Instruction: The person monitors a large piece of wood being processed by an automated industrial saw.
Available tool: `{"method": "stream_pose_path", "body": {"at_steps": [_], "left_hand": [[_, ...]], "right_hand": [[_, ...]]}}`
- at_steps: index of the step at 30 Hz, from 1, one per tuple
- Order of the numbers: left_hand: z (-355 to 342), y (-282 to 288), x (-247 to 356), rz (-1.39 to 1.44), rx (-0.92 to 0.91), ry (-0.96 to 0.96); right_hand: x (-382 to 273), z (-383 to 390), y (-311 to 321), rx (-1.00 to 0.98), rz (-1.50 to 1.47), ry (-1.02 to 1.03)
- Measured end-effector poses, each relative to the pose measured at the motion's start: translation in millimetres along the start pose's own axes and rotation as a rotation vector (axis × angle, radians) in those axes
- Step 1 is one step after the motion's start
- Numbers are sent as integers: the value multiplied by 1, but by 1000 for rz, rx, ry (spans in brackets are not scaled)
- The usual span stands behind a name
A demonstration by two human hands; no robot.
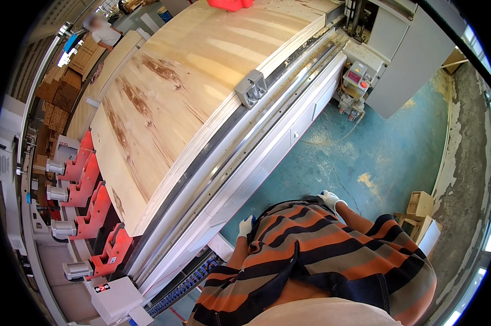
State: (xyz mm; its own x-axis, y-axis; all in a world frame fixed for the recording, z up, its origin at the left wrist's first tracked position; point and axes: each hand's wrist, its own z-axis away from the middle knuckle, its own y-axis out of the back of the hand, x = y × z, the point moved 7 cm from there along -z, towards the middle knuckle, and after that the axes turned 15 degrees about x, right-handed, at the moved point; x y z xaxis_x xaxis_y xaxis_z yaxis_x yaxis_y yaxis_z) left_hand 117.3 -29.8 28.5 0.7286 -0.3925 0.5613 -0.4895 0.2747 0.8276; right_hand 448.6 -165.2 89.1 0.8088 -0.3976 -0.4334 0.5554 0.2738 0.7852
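My left hand (247, 226), in a white glove with blue at the fingertips, hangs close to the left side of my striped shirt (310, 239). It is beside the pale metal side of a large machine bed. My right hand (329, 201), also in a white glove, is in front of my right side, over the blue-green floor. Nothing can be made out in either hand; the fingers are small and partly hidden. Nearest ahead lies a stack of large plywood sheets (164, 103) with brown grain streaks, on the machine bed. A grey metal block (251, 88) sits against its edge.
A toothed rail (245, 163) runs along the machine's side. Red clamp arms (97, 212) line its left end. A control unit with a red button (358, 77) stands at the far right. Wooden boxes (420, 204) are by the right wall. Another person (105, 33) stands at far left.
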Motion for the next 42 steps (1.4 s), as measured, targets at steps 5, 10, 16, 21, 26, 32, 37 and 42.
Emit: {"method": "stream_pose_path", "body": {"at_steps": [5, 10, 16, 21, 26, 32, 37, 42], "left_hand": [[4, -6, -13, 279, -19, 307], [5, 3, -7, 417, 15, 450], [-1, 22, 13, 298, -5, 489], [3, 21, 9, 427, 3, 653], [3, 16, 5, 434, -12, 644], [4, 8, -7, 239, 23, 336], [3, 2, -10, 290, 15, 388], [3, 3, -9, 213, -10, 322]], "right_hand": [[-1, 2, 5, -20, -77, -112], [-6, 1, 5, 1, -8, 17], [31, -13, -28, -9, -280, -280], [8, -6, -9, 0, -113, -101], [7, -5, -9, -14, -43, -25], [-7, -2, 2, -15, -1, 33], [31, -13, -30, 11, -223, -211], [-4, 2, 1, 22, -54, -8]]}}
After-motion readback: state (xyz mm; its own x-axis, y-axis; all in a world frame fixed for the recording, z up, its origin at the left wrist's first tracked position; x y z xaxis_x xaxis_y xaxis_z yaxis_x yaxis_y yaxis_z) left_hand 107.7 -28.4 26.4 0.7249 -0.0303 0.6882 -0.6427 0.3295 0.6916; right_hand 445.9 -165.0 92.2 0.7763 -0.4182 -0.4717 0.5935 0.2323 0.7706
